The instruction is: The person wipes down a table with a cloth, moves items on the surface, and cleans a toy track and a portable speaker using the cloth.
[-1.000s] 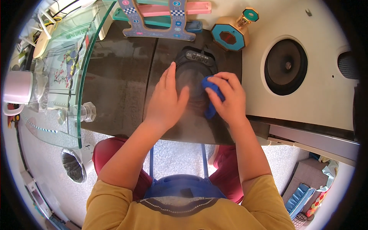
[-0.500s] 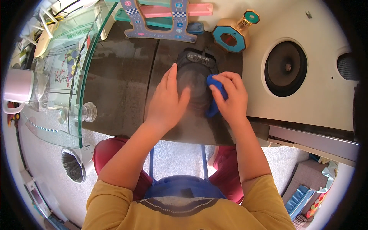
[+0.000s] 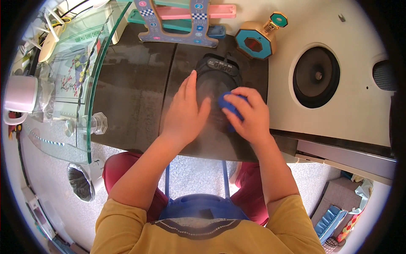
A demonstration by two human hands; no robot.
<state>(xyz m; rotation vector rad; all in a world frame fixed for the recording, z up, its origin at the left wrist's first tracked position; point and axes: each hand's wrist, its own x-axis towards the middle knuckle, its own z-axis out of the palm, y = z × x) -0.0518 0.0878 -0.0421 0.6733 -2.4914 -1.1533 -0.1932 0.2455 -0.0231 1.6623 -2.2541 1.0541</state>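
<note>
A black device (image 3: 216, 73) with a rounded body and a small button panel at its far end lies on the dark tabletop (image 3: 127, 97). My left hand (image 3: 185, 111) rests along its left side, fingers stretched and thumb apart, holding nothing. Gripped in my right hand (image 3: 253, 116) is a blue cloth (image 3: 231, 100), pressed against the near right part of the device. The hand covers part of the cloth, and the cloth hides some of the device's edge.
Behind the device stand a toy car ramp (image 3: 177, 40) and a gold-and-teal octagonal bottle (image 3: 255, 42). A large speaker (image 3: 316, 76) is at the right. On the left, a glass shelf (image 3: 95, 84) bears a mug (image 3: 20, 95); a bin (image 3: 80, 182) sits below.
My right hand has moved the blue cloth leftward and slightly nearer, from the device's right edge onto its near part. My left hand has stayed almost still.
</note>
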